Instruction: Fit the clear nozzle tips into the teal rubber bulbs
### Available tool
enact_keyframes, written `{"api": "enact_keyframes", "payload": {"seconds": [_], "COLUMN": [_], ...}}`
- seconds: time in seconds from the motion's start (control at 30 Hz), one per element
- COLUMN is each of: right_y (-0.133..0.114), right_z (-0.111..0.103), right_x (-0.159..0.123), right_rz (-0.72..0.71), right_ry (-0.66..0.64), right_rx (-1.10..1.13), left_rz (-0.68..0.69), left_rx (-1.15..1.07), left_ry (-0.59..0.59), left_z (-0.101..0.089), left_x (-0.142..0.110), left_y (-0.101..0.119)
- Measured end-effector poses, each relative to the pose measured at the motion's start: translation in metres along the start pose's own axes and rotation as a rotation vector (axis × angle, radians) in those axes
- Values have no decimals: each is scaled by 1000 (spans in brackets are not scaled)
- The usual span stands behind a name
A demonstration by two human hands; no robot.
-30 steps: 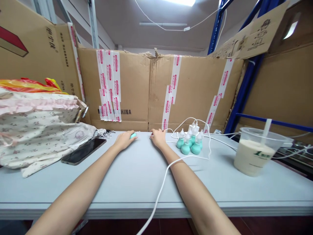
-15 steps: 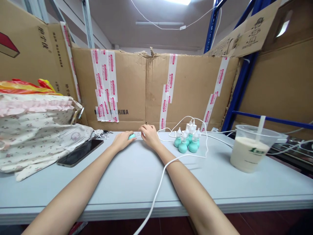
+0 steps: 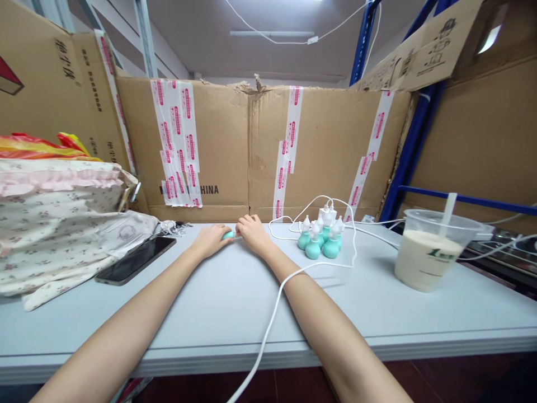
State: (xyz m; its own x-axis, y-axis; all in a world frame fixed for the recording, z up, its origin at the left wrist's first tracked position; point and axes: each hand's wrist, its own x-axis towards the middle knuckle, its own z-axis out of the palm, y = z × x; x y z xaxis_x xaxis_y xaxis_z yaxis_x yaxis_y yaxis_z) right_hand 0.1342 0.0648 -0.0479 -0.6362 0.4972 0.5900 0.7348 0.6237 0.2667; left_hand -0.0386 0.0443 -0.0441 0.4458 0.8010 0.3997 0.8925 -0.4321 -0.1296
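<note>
A teal bulb syringe (image 3: 227, 235) lies sideways just above the table in my left hand (image 3: 210, 240), whose fingers are closed around it. At its tip end is my right hand (image 3: 251, 232), fingers bent and pinched over the clear nozzle, which they mostly hide. To the right of my right hand stands a group of several similar teal bulb syringes (image 3: 312, 249), upright with clear nozzles pointing up. A white cable (image 3: 274, 313) crosses over my right forearm.
A dark phone (image 3: 136, 260) and a floral cloth bag (image 3: 62, 224) lie on the left. A plastic cup (image 3: 423, 260) with a pale drink and straw stands at right. A white charger (image 3: 327, 214) sits behind the bulbs. Cardboard (image 3: 226, 140) walls the back.
My right hand has shifted slightly left toward the bulb syringe, and its fingers now cover the clear nozzle that showed between the hands. My left hand keeps its hold.
</note>
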Motion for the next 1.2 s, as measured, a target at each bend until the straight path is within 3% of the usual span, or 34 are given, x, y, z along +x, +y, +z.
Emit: {"api": "enact_keyframes", "payload": {"seconds": [0.13, 0.33, 0.57, 0.73, 0.83, 1.03, 1.2], "right_y": [0, -1, 3, 1, -2, -2, -3], "right_z": [4, 1, -4, -7, -9, 1, 13], "right_x": [1, 1, -2, -1, -1, -4, 6], "right_rz": [82, 220, 56, -100, -113, 75, 448], "right_ry": [-62, 16, 22, -73, -144, -130, 26], "right_rx": [126, 310, 151, 47, 61, 249, 612], "left_rz": [16, -36, -60, 6, 47, 40, -47], "left_rx": [5, -44, -80, -18, -1, -25, -60], "left_ry": [-18, -19, -12, -43, -64, -64, 6], "left_z": [-2, -6, -5, -4, -3, 0, -5], "left_x": [0, -1, -1, -1, -2, -1, 3], "left_y": [-1, -2, -1, 0, -1, -7, -4]}}
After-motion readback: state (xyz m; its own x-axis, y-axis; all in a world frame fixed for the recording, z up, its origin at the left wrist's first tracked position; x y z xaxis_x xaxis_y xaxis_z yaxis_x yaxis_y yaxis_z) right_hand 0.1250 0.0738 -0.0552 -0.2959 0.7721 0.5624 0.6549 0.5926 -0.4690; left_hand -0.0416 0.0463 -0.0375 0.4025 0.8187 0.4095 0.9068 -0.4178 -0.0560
